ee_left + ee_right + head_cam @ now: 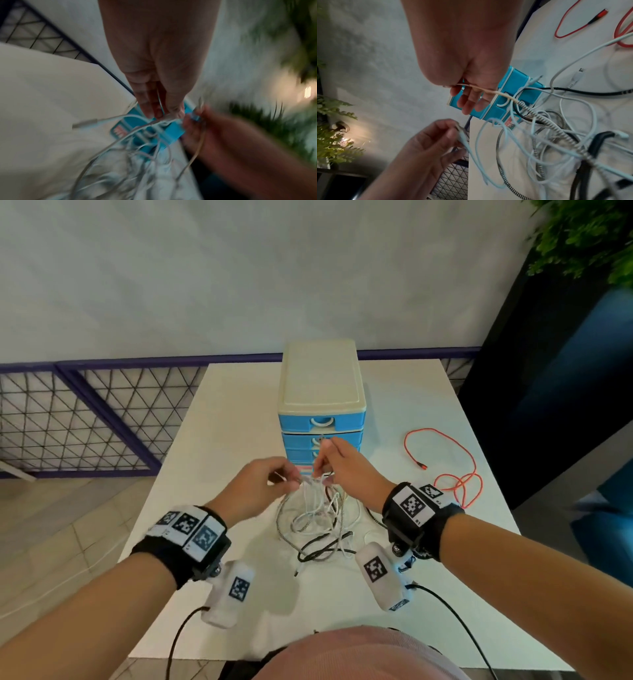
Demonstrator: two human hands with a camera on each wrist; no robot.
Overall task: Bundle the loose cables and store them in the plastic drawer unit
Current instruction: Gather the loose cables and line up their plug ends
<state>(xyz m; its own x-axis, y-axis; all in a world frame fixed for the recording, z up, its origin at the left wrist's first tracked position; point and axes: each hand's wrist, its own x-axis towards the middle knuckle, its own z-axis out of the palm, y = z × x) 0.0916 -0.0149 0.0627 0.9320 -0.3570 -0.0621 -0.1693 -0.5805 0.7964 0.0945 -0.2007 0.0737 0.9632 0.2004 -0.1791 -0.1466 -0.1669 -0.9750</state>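
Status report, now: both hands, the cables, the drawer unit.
Left hand pinching white cable; right hand pinching braided cable. Tangle unbundled on table. Drawer unit shut. Orange cable lying apart.

Left hand pinching, right hand raised, fingers curled, pinching

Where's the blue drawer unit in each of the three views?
Head: drawer unit stands centre on the white table, just behind both hands.
Left wrist: only blurred blue drawer fronts show, lower centre, beyond the left hand.
Right wrist: tilted, centre-right, behind the right hand.
Shared landmark: the tangle of white cables in front of it.
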